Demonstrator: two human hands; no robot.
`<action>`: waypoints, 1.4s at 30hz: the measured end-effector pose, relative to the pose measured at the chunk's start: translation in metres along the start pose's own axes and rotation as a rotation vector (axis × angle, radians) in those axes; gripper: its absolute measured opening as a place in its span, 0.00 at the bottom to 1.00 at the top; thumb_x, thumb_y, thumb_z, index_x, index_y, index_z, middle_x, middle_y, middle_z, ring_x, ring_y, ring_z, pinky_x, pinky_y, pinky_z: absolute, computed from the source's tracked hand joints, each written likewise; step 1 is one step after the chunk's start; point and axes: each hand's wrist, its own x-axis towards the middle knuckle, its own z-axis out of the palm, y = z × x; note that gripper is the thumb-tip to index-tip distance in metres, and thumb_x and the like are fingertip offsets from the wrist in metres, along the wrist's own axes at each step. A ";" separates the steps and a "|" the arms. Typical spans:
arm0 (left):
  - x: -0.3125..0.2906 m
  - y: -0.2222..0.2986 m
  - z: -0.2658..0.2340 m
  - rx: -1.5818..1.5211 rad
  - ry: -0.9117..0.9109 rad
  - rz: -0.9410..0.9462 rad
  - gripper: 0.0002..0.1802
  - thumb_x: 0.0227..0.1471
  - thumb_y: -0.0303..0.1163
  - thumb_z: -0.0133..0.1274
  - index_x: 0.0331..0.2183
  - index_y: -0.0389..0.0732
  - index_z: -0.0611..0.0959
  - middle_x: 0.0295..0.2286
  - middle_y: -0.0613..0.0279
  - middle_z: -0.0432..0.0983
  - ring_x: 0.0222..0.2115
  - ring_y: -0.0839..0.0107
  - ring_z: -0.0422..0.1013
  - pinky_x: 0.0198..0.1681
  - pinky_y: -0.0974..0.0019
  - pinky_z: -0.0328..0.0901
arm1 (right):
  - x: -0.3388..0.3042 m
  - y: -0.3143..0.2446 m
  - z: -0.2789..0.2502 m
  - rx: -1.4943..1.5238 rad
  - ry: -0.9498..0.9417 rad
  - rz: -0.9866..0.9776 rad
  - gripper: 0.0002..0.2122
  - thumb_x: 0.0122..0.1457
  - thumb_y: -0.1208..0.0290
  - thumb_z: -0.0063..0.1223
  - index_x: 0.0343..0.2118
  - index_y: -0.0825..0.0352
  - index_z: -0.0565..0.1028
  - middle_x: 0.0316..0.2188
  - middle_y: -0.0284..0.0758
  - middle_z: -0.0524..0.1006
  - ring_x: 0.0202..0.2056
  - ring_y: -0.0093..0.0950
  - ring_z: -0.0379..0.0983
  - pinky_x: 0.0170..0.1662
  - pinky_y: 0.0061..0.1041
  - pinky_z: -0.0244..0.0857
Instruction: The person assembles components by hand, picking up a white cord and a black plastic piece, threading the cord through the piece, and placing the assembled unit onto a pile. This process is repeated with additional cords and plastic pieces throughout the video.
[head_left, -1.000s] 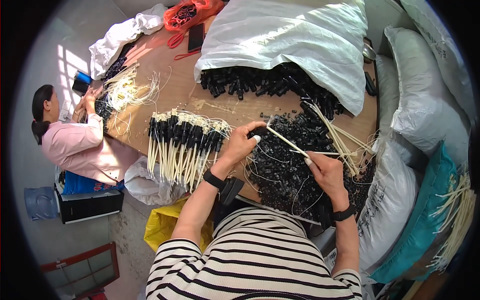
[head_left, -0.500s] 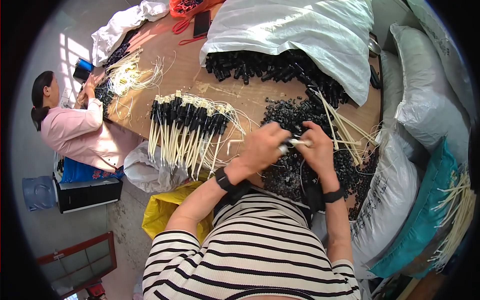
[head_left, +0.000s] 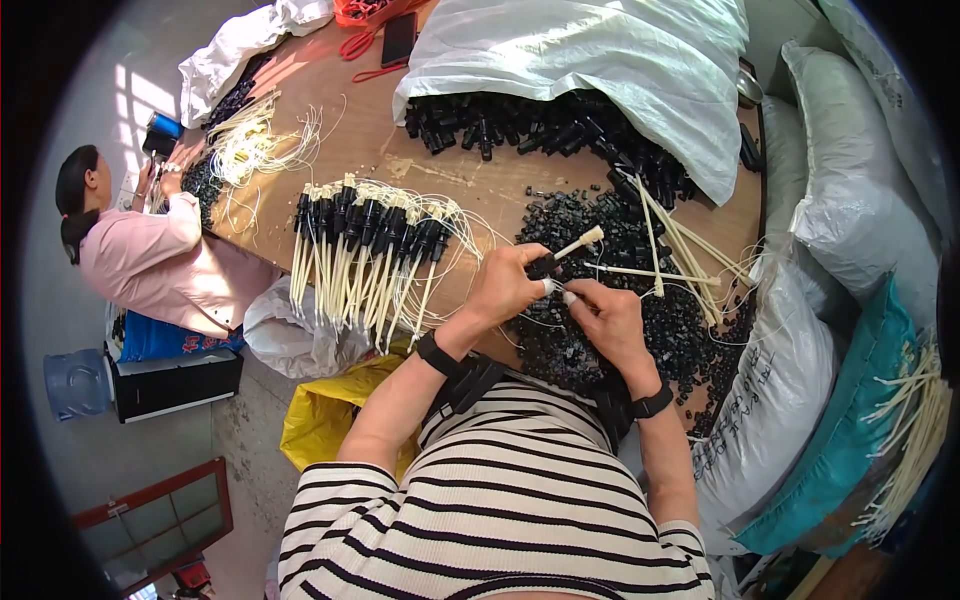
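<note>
A brown wooden worktop (head_left: 490, 200) fills the middle of the room, its near edge against the wearer's striped top (head_left: 500, 480). Along its far edge lies a white sack (head_left: 580, 50) with black fittings (head_left: 470, 125) spilling from its mouth; left of the sack is a black phone (head_left: 399, 40). Near the right edge, pale rods (head_left: 685, 252) lie at angles (some crossing one another). A row of cream sticks with black holders (head_left: 370, 225) sits by the near edge, left of the wearer's hands. At the left end, a person in a pink shirt (head_left: 160, 260) works beside a tangle of white wires (head_left: 245, 150). Stuffed white sacks (head_left: 850, 160) and a teal sack (head_left: 830, 470) crowd beyond the right edge; a yellow bag (head_left: 315, 430) stands below the near edge.

The left hand (head_left: 507, 287) has its grip closed, thumb and fingers pinching a black holder (head_left: 541, 267) whose cream end (head_left: 580, 243) points up and right, above a heap of small black parts (head_left: 640, 335) toward the near edge. The right hand (head_left: 612, 318) is just beside it, fingertips drawn in next to a thin white wire (head_left: 560, 288); I cannot tell whether its grip pinches the wire.
</note>
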 end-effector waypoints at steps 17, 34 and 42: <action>-0.002 -0.009 -0.002 0.440 -0.157 0.297 0.19 0.40 0.19 0.49 0.40 0.38 0.77 0.32 0.52 0.75 0.36 0.53 0.72 0.39 0.57 0.65 | 0.002 0.003 0.006 -0.102 0.065 -0.092 0.05 0.51 0.74 0.58 0.32 0.62 0.79 0.18 0.38 0.75 0.19 0.35 0.74 0.22 0.29 0.65; -0.003 -0.002 -0.004 0.457 -0.085 0.228 0.18 0.40 0.20 0.49 0.38 0.38 0.77 0.29 0.50 0.75 0.33 0.50 0.72 0.36 0.55 0.65 | 0.002 0.001 -0.005 -0.238 0.151 -0.157 0.06 0.49 0.74 0.57 0.30 0.61 0.79 0.17 0.35 0.75 0.17 0.33 0.73 0.20 0.29 0.64; -0.005 -0.001 -0.001 0.489 -0.166 0.268 0.19 0.39 0.20 0.48 0.38 0.38 0.78 0.32 0.51 0.75 0.37 0.50 0.71 0.39 0.53 0.65 | 0.000 0.005 0.000 -0.261 0.106 -0.207 0.02 0.48 0.74 0.57 0.26 0.62 0.77 0.16 0.35 0.73 0.17 0.35 0.72 0.20 0.30 0.64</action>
